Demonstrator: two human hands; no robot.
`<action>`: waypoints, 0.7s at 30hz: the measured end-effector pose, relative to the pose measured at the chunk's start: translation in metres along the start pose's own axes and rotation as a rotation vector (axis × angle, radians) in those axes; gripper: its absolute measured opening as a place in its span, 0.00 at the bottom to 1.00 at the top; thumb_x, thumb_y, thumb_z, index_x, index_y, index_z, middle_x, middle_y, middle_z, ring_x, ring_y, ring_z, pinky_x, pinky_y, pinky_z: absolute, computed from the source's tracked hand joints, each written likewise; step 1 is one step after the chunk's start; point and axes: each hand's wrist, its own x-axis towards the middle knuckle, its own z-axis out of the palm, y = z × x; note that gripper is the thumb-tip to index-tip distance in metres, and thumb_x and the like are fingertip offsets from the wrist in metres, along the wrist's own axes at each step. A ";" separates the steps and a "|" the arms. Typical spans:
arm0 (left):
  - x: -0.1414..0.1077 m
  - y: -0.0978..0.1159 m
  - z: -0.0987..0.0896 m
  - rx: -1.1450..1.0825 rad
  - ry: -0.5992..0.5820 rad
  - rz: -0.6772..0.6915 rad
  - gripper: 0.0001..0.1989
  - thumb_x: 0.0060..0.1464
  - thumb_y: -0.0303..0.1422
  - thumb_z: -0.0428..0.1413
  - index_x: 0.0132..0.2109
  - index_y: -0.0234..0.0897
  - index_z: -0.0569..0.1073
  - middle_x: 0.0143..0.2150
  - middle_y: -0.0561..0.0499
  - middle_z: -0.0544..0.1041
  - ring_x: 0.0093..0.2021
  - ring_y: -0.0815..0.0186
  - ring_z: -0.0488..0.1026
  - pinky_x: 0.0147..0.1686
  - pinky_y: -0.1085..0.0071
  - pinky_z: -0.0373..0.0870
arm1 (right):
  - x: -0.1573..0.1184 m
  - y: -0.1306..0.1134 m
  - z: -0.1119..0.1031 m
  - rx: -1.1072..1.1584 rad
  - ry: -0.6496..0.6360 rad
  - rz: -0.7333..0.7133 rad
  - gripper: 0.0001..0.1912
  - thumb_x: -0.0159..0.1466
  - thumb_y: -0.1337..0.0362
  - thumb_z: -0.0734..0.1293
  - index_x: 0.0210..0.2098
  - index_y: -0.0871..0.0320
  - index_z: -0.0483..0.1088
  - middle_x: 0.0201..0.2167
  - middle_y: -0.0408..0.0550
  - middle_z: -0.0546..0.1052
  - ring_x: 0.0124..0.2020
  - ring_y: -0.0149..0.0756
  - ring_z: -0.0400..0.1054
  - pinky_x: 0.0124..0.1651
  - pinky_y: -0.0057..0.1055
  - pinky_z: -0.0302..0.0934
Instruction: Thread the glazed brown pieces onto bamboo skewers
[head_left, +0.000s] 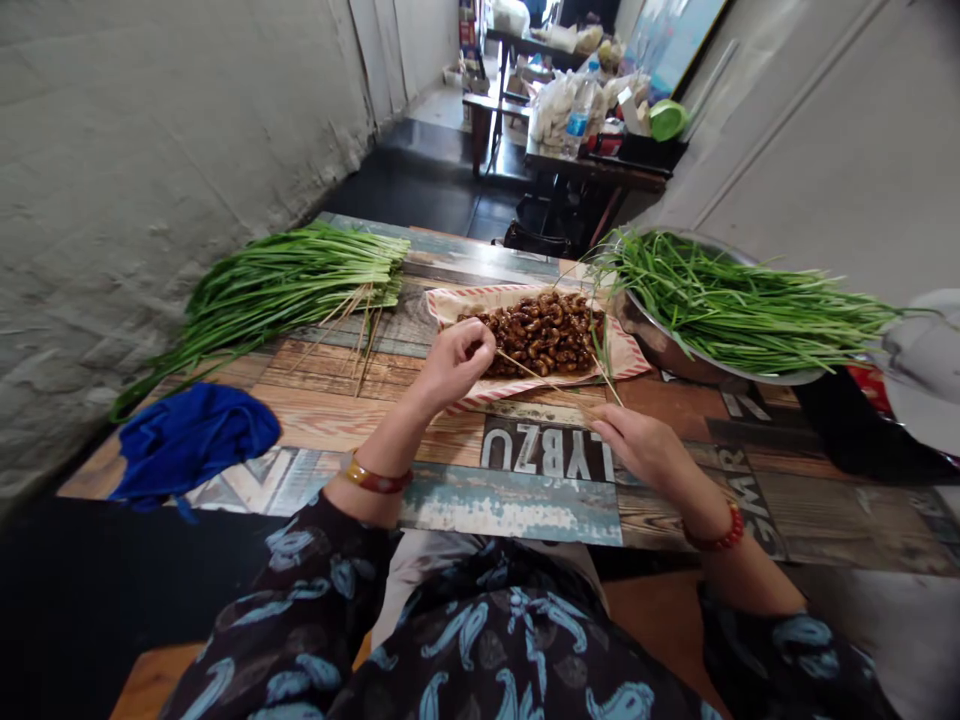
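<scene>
My left hand (459, 358) is closed in a pinch over the left part of a pile of glossy brown pupa-like pieces (544, 335); what its fingertips hold is hidden. Between the hands slants a thin bamboo skewer (529, 370), its far end at my left fingers. My right hand (637, 440) is closed on the skewer's near end, low over the table. Another thin stick (609, 382) lies close to my right fingertips. Beneath the pile is a paper sheet with a red striped border (630, 350).
Garlic chives (292, 270) lie in a bundle at left, with loose skewers (362, 350) beside them. A blue cloth (199, 435) rests at the table's left edge. More greens fill a metal bowl (660, 345) at right. Behind stands another table with a water bottle (577, 120).
</scene>
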 end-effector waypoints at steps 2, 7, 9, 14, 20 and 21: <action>0.000 -0.003 -0.004 -0.026 0.070 -0.078 0.07 0.51 0.28 0.50 0.25 0.36 0.63 0.24 0.55 0.62 0.26 0.71 0.58 0.27 0.73 0.54 | -0.010 0.011 0.003 -0.054 -0.009 0.022 0.15 0.72 0.59 0.54 0.43 0.56 0.70 0.39 0.51 0.79 0.38 0.40 0.74 0.38 0.32 0.63; 0.000 -0.010 -0.012 -0.119 0.212 -0.181 0.07 0.48 0.30 0.51 0.24 0.36 0.63 0.22 0.56 0.60 0.24 0.72 0.55 0.25 0.74 0.52 | -0.028 0.032 0.003 -0.130 -0.003 0.031 0.16 0.71 0.59 0.56 0.41 0.57 0.73 0.37 0.53 0.78 0.39 0.41 0.73 0.41 0.34 0.64; 0.001 -0.012 -0.017 -0.156 0.270 -0.175 0.08 0.48 0.30 0.52 0.24 0.36 0.63 0.22 0.56 0.61 0.24 0.72 0.56 0.25 0.74 0.52 | -0.033 0.035 -0.002 -0.120 0.008 0.013 0.15 0.71 0.59 0.57 0.43 0.58 0.73 0.38 0.54 0.79 0.40 0.42 0.73 0.42 0.35 0.65; -0.001 -0.009 -0.023 -0.209 0.310 -0.152 0.09 0.48 0.30 0.53 0.23 0.36 0.62 0.21 0.56 0.60 0.24 0.73 0.55 0.24 0.73 0.52 | -0.035 0.016 -0.034 -0.068 0.333 0.157 0.16 0.70 0.57 0.58 0.41 0.57 0.75 0.37 0.52 0.80 0.38 0.42 0.74 0.41 0.36 0.65; -0.004 0.001 -0.016 -0.185 0.136 -0.114 0.08 0.49 0.29 0.52 0.24 0.35 0.63 0.21 0.56 0.59 0.24 0.73 0.55 0.25 0.74 0.52 | 0.019 -0.038 -0.050 0.244 0.523 0.037 0.11 0.68 0.61 0.61 0.44 0.55 0.74 0.41 0.51 0.79 0.42 0.39 0.73 0.47 0.37 0.65; -0.004 0.003 -0.015 -0.181 0.101 -0.105 0.08 0.49 0.28 0.51 0.24 0.35 0.63 0.22 0.56 0.59 0.24 0.73 0.55 0.26 0.74 0.52 | 0.031 -0.047 -0.046 0.280 0.448 -0.045 0.12 0.68 0.62 0.61 0.46 0.56 0.73 0.42 0.52 0.79 0.43 0.39 0.73 0.48 0.37 0.65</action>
